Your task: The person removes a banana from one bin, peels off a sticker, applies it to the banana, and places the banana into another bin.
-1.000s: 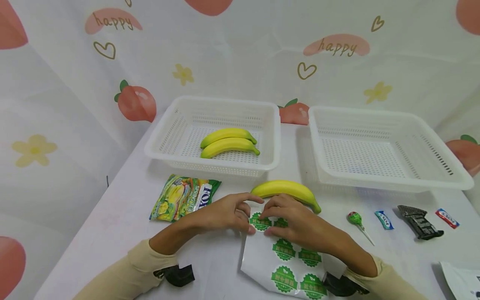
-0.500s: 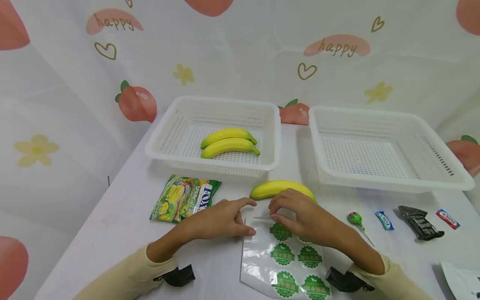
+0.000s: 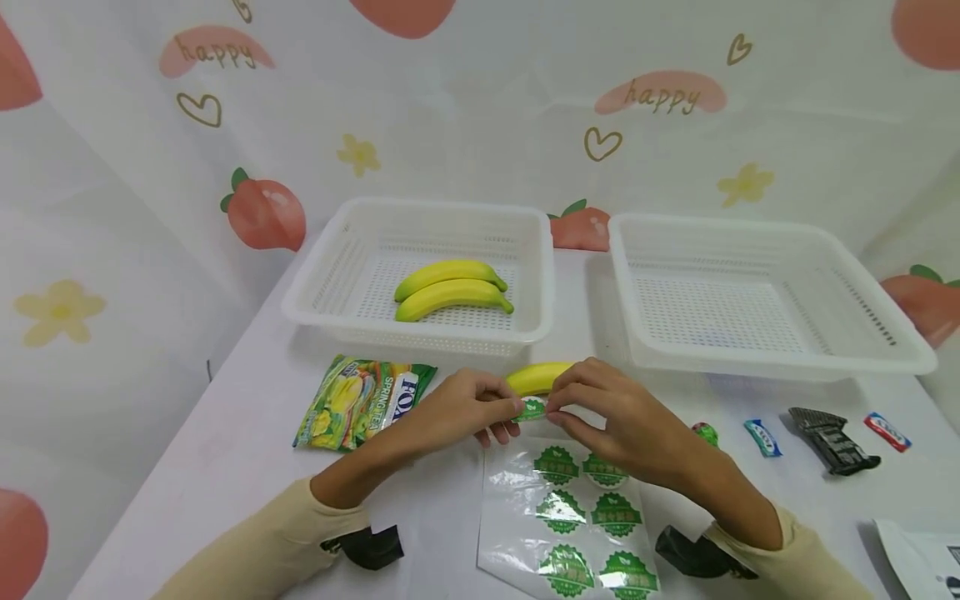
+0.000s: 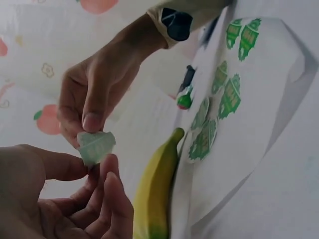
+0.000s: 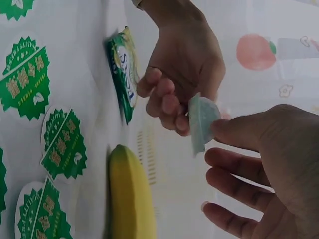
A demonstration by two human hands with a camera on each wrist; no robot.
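A green-and-white sticker (image 3: 532, 408) is held up between my two hands, above the near side of a banana (image 3: 534, 379). My left hand (image 3: 461, 412) pinches its left edge between thumb and fingers. At the opposite edge, my right hand (image 3: 618, 417) grips it with thumb and forefinger, the other fingers spread in the right wrist view. The left wrist view shows the sticker (image 4: 97, 148) slightly bent, its pale side visible. Below the hands lies a glossy sticker sheet (image 3: 510, 508) with several round green stickers. My right hand covers part of the banana.
Two bananas (image 3: 453, 298) lie in the left white basket (image 3: 420, 333); another white basket (image 3: 772, 362) stands right. A candy bag (image 3: 360, 404) lies left. On the right are a lollipop (image 3: 705, 432), small wrapped sweets (image 3: 763, 437), a black packet (image 3: 834, 442) and a white packet (image 3: 918, 554).
My right hand has lifted a sticker off the sheet, and both hands now hold it by its edges. The sheet has shifted toward me. The head view has turned slightly.
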